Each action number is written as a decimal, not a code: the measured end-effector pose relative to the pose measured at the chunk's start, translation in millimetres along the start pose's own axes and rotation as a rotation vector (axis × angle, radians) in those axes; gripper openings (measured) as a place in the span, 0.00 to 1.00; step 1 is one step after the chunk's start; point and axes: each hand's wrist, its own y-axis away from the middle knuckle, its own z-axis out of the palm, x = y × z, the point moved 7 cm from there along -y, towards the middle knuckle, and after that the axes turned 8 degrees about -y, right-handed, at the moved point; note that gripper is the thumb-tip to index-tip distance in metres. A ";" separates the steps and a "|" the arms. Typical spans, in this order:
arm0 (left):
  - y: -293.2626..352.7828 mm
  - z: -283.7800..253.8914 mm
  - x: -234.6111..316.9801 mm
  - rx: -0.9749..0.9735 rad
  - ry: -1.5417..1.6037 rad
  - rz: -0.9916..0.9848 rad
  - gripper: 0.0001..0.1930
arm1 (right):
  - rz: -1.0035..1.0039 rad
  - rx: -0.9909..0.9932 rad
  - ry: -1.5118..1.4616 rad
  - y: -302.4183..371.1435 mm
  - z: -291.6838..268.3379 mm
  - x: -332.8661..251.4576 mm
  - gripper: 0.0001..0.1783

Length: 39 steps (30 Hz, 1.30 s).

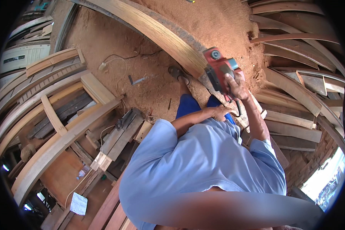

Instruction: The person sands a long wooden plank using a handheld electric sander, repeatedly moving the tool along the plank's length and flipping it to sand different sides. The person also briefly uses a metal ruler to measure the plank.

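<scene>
"So, in the head view, which way does the plank (161,36) lie from the right hand (237,87)?"

"Ahead and to the left. Its long axis slants from the person's front toward the upper left edge, and the lens bends it into a curve."

"And the planer (217,71)?"

"Over the plank's near end, with its length roughly along the wood. Its underside is hidden, so whether it touches the plank cannot be told."

"Which hand is nearer?"

"The right, plainly. It is closed around the planer's handle, fingers wrapped over the grip. The left hand (220,113) is lower, close to the person's waist and near the black cord (239,109). Its fingers are partly hidden; how far open it is, or whether it has hold of anything, cannot be told."

"Then what does the placing turn on?"

"The planer's line against the plank's, most likely. The two look nearly parallel, and most of the plank in sight stretches away beyond the tool, on the side opposite the person's body."

"Anything close by?"

"A sandalled foot (175,73), just left of the plank, and what looks like a square (137,79) on the floor (153,94), well apart from both hands."
</scene>
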 end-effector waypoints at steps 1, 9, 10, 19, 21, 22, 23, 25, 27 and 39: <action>2.8 -5.6 6.2 -0.048 0.052 -0.065 0.39 | 0.006 -0.002 -0.012 -7.8 6.2 2.3 0.25; 48.1 -6.5 -55.8 0.319 0.022 -0.281 0.16 | -0.119 -0.089 0.225 -15.5 18.6 40.7 0.32; 67.7 -16.2 -60.1 0.450 -0.005 -0.315 0.16 | -0.076 -0.113 0.209 -19.9 19.0 44.6 0.33; 170.7 -61.9 -158.0 0.894 0.096 -0.609 0.11 | -0.089 -0.150 0.136 -133.1 78.0 -38.1 0.29; 188.1 -78.9 -178.6 0.998 0.038 -0.697 0.14 | -0.099 -0.141 0.139 -165.8 94.7 -66.0 0.26; 197.9 -90.3 -185.2 1.121 0.019 -0.711 0.15 | -0.149 -0.149 0.151 -185.0 102.4 -70.8 0.27; 206.4 -102.1 -191.6 1.244 0.001 -0.725 0.17 | -0.072 -0.177 0.170 -202.9 111.2 -78.1 0.28; 220.0 -123.7 -205.8 1.327 0.152 -0.760 0.22 | -0.060 -0.160 0.207 -238.8 128.3 -93.0 0.28; 226.3 -128.5 -223.2 1.493 0.385 -0.924 0.27 | -0.131 -0.176 0.225 -273.5 150.6 -120.4 0.29; 185.2 -203.4 -193.1 1.353 0.589 -0.572 0.42 | -0.256 -0.164 0.410 -521.4 275.8 -258.9 0.41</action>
